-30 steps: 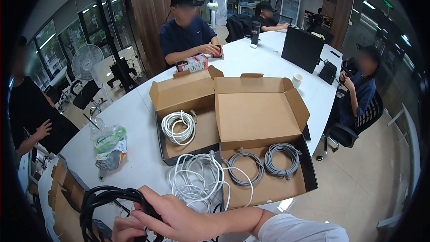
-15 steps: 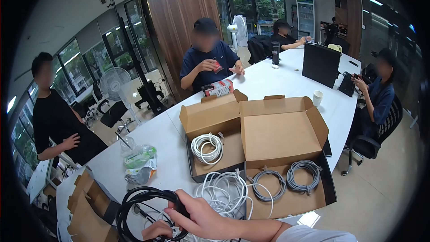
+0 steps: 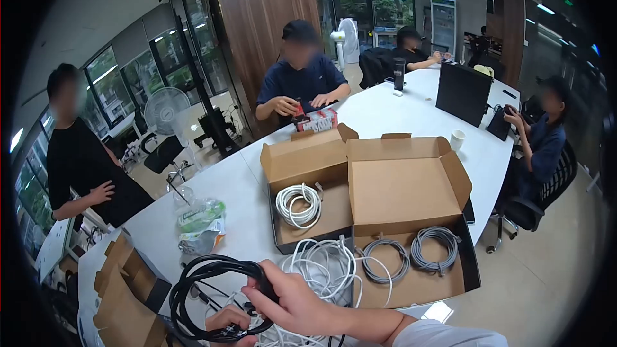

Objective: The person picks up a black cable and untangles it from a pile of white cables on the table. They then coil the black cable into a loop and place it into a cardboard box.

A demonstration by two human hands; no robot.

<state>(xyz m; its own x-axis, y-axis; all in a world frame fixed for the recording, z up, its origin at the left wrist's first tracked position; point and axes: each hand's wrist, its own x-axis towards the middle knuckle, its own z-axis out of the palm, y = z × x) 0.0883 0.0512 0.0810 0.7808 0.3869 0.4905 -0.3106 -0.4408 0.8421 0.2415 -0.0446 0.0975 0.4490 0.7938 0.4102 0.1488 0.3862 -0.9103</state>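
A coiled black cable (image 3: 186, 295) hangs between my two hands at the bottom of the view. My right hand (image 3: 289, 299) is wrapped round the upper right side of the coil. Lower down, my left hand (image 3: 228, 326) grips the bottom of the same coil, its fingers partly hidden. Loose white cables (image 3: 321, 266) lie tangled just behind and beside my right hand. An open cardboard box (image 3: 328, 231) behind them holds a white cable coil (image 3: 298, 205). Two grey coils (image 3: 434, 250) lie in the larger open box (image 3: 472, 270) on the right.
Another opened box (image 3: 128, 302) stands at the lower left. Plastic packaging (image 3: 200, 225) lies on the white table (image 3: 238, 186). Across it are a paper cup (image 3: 457, 140), a black monitor-like panel (image 3: 463, 93) and a tumbler (image 3: 399, 74). Several people are around the table, one with a red-and-white package (image 3: 317, 121).
The coil and both my hands have shifted slightly; my left hand shows more at the coil's bottom. The person across the table has lowered the red item to the package.
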